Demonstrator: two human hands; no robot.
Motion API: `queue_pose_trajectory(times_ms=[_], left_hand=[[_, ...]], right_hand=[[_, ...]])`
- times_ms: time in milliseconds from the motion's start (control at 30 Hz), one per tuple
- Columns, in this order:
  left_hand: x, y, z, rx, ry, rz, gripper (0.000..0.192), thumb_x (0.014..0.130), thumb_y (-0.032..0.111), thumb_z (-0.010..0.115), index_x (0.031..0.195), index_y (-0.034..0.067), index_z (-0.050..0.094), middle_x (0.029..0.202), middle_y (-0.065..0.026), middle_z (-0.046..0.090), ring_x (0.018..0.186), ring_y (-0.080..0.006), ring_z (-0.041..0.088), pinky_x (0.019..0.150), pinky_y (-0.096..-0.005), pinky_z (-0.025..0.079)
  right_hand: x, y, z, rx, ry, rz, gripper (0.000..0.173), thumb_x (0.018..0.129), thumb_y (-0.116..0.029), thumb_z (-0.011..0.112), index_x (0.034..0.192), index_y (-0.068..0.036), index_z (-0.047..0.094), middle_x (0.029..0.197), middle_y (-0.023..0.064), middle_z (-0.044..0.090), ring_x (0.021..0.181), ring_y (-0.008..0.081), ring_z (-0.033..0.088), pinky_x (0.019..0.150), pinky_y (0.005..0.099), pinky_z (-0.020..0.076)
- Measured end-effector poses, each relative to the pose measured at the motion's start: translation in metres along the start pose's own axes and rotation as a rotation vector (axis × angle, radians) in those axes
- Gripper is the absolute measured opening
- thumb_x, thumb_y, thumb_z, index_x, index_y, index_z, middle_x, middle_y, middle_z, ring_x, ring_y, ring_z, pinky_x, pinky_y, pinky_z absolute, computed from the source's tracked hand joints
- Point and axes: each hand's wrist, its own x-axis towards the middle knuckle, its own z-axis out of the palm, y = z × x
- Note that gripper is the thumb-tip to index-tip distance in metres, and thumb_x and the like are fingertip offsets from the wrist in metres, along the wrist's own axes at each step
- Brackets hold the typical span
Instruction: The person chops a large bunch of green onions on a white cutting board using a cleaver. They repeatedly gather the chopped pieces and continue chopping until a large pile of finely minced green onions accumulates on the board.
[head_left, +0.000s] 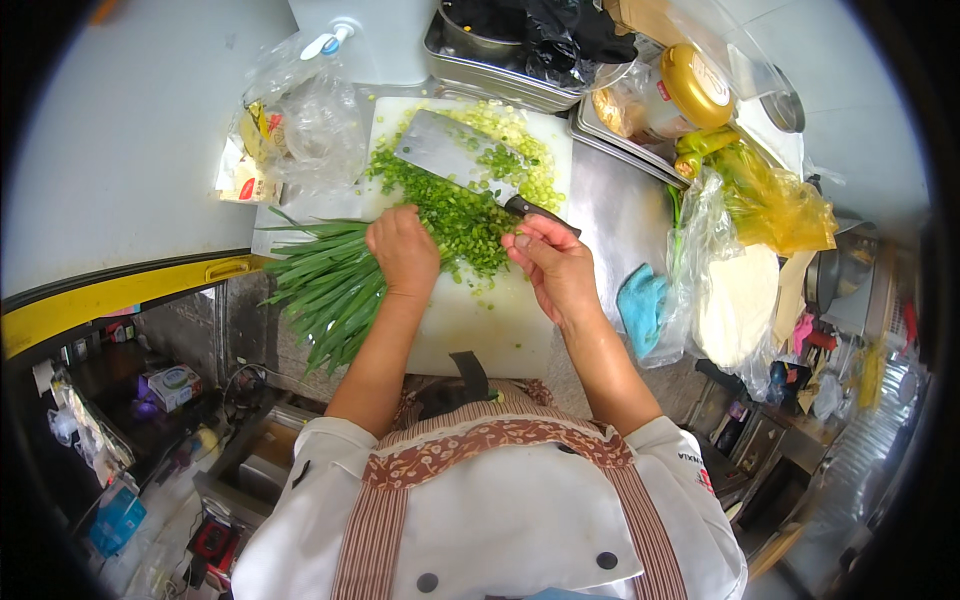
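A white cutting board (480, 322) lies before me, with chopped green onion (465, 214) heaped over its middle and far part. My left hand (405, 247) is curled over the cut end of a bunch of long green onion leaves (330, 281), which spread off the board's left side. Across the chopped pieces lies a cleaver (442, 150), its broad blade pointing to the far left and dotted with green bits. Its dark handle reaches toward my right hand (551, 262), whose fingertips are pinched together just below the handle; whether they hold a small bit of onion cannot be told.
Stacked metal trays (502, 75) with a black plastic bag stand beyond the board. Clear plastic bags (319, 127) lie at the far left. To the right are a gold-lidded jar (694, 86), a turquoise cloth (643, 307) and a yellow plastic bag (780, 199).
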Motion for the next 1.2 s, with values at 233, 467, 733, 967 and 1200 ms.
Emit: queue_pose_trajectory(times_ms=[233, 467, 733, 967, 1200], left_hand=[[0.000, 0.000, -0.001, 0.000, 0.014, 0.026, 0.022, 0.087, 0.005, 0.061, 0.109, 0.007, 0.061, 0.102, -0.0113, 0.062, 0.100, -0.0317, 0.058, 0.095, -0.0444, 0.039], [0.001, 0.001, -0.002, 0.005, 0.010, 0.023, 0.022, 0.087, 0.005, 0.061, 0.109, 0.007, 0.061, 0.101, -0.0111, 0.061, 0.099, -0.0318, 0.058, 0.095, -0.0446, 0.039], [0.001, 0.001, -0.002, 0.019, 0.000, 0.022, 0.021, 0.088, 0.006, 0.060, 0.108, 0.007, 0.061, 0.099, -0.0108, 0.061, 0.097, -0.0316, 0.057, 0.094, -0.0444, 0.039], [0.001, 0.000, -0.001, 0.023, 0.013, 0.031, 0.019, 0.088, 0.006, 0.060, 0.107, 0.007, 0.061, 0.100, -0.0107, 0.061, 0.097, -0.0312, 0.058, 0.093, -0.0444, 0.039], [0.001, 0.000, -0.001, 0.012, 0.017, 0.027, 0.019, 0.089, 0.006, 0.060, 0.107, 0.007, 0.062, 0.100, -0.0106, 0.061, 0.097, -0.0314, 0.058, 0.093, -0.0444, 0.039]], right_hand=[[0.000, 0.004, -0.006, -0.055, -0.087, -0.010, 0.015, 0.098, 0.000, 0.062, 0.112, 0.002, 0.068, 0.094, 0.0096, 0.069, 0.082, 0.0194, 0.067, 0.077, 0.0316, 0.0570], [-0.001, 0.005, -0.009, -0.023, -0.205, 0.000, 0.014, 0.099, -0.003, 0.064, 0.111, 0.003, 0.068, 0.089, 0.0086, 0.068, 0.079, 0.0182, 0.066, 0.077, 0.0321, 0.0575], [-0.005, 0.003, -0.009, -0.018, -0.273, -0.032, 0.023, 0.099, -0.001, 0.064, 0.121, 0.000, 0.067, 0.101, 0.0094, 0.071, 0.099, 0.0232, 0.071, 0.088, 0.0341, 0.0582], [-0.002, 0.005, -0.012, -0.012, -0.349, -0.168, 0.034, 0.096, 0.005, 0.064, 0.129, -0.005, 0.066, 0.105, 0.0058, 0.070, 0.106, 0.0263, 0.070, 0.094, 0.0350, 0.0576], [0.005, 0.011, -0.016, 0.066, -0.436, -0.282, 0.041, 0.092, 0.009, 0.065, 0.130, -0.006, 0.064, 0.103, 0.0052, 0.068, 0.104, 0.0258, 0.070, 0.093, 0.0371, 0.0566]])
